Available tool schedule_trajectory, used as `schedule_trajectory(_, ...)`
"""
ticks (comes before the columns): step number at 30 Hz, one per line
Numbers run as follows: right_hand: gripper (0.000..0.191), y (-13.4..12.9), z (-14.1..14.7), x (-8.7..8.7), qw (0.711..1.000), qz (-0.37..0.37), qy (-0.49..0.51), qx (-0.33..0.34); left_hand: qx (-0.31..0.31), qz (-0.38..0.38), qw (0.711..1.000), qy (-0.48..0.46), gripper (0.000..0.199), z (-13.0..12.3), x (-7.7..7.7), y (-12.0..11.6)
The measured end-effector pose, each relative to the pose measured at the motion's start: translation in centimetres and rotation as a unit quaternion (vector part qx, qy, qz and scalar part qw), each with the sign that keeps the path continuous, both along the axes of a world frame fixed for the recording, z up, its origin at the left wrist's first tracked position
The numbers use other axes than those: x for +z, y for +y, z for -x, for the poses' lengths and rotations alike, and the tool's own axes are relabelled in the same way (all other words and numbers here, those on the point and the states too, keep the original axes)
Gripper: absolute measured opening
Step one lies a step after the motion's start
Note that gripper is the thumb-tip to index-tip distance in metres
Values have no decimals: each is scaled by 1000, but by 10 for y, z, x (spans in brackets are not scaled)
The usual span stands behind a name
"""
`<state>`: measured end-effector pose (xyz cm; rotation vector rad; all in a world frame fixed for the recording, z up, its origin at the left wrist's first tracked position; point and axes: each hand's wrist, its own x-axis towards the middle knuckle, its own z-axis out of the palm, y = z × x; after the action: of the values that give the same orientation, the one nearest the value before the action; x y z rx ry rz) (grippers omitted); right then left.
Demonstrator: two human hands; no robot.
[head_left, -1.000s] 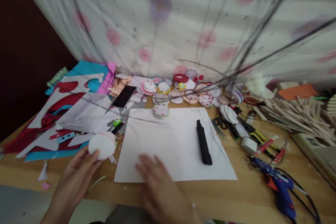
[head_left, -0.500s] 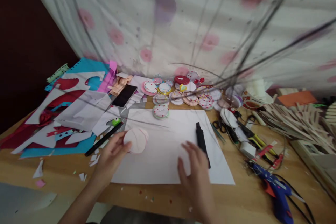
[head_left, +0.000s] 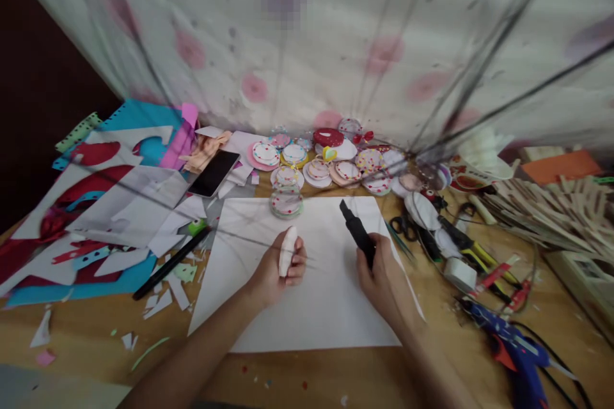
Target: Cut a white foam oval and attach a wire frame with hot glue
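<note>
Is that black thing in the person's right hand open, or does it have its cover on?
Open, it seems: the black tool in the right hand shows a dark, slanted tip beyond its wider body.

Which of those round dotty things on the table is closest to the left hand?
The red-dotted one with a green edge, straight ahead of the left hand. It sits at the white sheet's far edge; the others are farther back.

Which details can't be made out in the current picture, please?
Head view: faces and number of the white discs in the left hand, turned edge-on.
Head view: back end of the black utility knife, covered by the right hand.
Head view: handle end of the glue gun, cut off by the bottom edge.
</note>
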<state>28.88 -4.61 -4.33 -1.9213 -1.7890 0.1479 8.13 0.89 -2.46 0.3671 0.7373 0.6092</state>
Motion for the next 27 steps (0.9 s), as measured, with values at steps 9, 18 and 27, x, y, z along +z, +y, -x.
schedule_trajectory(9,21,-11,36,7,968,-62,37,239,-5,28,999,29,31,-14,-13,-20)
schedule_trajectory(18,27,-10,38,4,970,-40,-1,241,-46,35,997,57,41,-19,-7,-21)
schedule_trajectory(27,26,-11,38,1,972,-35,-2,234,-54,57,996,31,42,-15,-11,-20)
